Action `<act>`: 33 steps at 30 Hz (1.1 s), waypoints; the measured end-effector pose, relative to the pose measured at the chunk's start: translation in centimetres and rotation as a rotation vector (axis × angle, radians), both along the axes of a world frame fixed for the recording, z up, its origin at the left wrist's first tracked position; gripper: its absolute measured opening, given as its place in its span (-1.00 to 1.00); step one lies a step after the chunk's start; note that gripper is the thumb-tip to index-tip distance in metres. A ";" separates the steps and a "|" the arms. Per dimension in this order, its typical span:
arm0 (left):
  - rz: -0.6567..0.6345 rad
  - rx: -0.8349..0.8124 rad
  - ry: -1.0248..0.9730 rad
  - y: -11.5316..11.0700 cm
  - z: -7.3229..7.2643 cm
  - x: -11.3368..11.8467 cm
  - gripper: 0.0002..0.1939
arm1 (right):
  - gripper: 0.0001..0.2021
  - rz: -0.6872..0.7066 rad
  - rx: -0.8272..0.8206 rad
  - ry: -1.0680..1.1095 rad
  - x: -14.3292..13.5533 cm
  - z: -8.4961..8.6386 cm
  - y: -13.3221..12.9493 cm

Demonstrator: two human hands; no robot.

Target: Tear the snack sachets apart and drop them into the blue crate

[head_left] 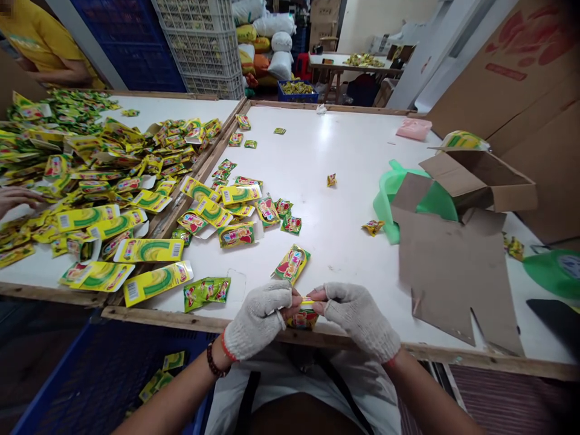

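Both of my hands wear white knitted gloves with bare fingertips. Between them, at the table's near edge, is a small yellow and red candy box (302, 319). My left hand (265, 311) pinches the box's left side near its top. From the right, my right hand (357, 314) grips the same top end with thumb and fingers. Just beyond my fingers another printed box (292, 264) lies on the white tabletop. Left of my left hand sits a strip of green candy packets (207, 293), beside flat yellow boxes (158, 283).
A big heap of packets and boxes (113, 163) covers the left table. A wooden ridge divides the tables. Right stand a cut-open cardboard box (457, 272) and a green basin (385, 199). A blue crate (63, 374) is below left. A person in yellow (49, 45) works far left.
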State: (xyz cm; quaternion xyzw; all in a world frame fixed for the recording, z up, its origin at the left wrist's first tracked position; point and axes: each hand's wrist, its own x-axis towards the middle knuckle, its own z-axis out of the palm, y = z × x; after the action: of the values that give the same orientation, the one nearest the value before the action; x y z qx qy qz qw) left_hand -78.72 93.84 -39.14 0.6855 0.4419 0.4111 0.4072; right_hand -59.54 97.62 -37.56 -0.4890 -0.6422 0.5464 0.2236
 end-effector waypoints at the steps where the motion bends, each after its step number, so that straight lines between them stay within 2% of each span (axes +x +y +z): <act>1: -0.007 -0.010 0.007 0.0 0.0 -0.1 -0.86 | -0.86 0.005 0.023 0.001 0.0 0.2 0.0; 4: 0.004 0.002 0.013 -0.1 -0.3 -0.2 -0.82 | -0.84 0.033 0.169 0.062 0.4 -0.2 -0.6; 8: -0.015 0.079 -0.047 -0.5 -0.7 -0.1 -0.89 | -0.74 0.061 0.361 0.115 1.1 -1.9 -2.0; 12: -0.034 0.060 -0.054 -0.8 -1.6 0.5 -0.80 | -0.67 0.041 0.455 0.168 1.3 -3.6 -2.6; 15: 0.048 0.045 -0.058 -0.9 -2.5 1.0 -0.87 | -0.65 0.006 0.512 0.181 1.1 -4.6 -2.7; 17: 0.097 -0.008 -0.039 -1.1 -2.8 1.2 -0.87 | -0.69 -0.045 0.474 0.155 0.8 -5.0 -2.8; 21: 0.167 -0.217 -0.067 -1.3 -2.4 1.0 -0.74 | -0.66 -0.176 0.219 0.205 0.5 -4.4 -2.9; 23: 0.173 -0.257 -0.070 -1.0 -1.9 0.7 -0.74 | -0.70 -0.157 0.174 0.225 0.7 -3.6 -2.4; 26: 0.086 -0.262 0.009 0.0 -1.1 0.1 -0.78 | -0.82 -0.027 0.246 0.122 1.2 -2.5 -1.0; 28: 0.018 -0.268 0.023 0.7 -0.7 0.0 -0.72 | -0.82 0.057 0.323 0.080 1.5 -2.2 -0.1; 30: 0.065 -0.266 0.005 0.8 -0.8 0.5 -0.59 | -0.81 0.103 0.425 0.053 1.4 -2.4 0.3; 33: 0.240 -0.209 0.088 -0.2 -1.8 1.8 -0.30 | -0.80 0.106 0.548 -0.015 0.8 -2.8 0.3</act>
State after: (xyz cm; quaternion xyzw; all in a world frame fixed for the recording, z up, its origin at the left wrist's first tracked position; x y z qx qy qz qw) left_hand -76.89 93.62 -40.94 0.5991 0.5784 0.3780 0.4047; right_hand -58.72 97.90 -40.34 -0.3799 -0.7925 0.3593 0.3137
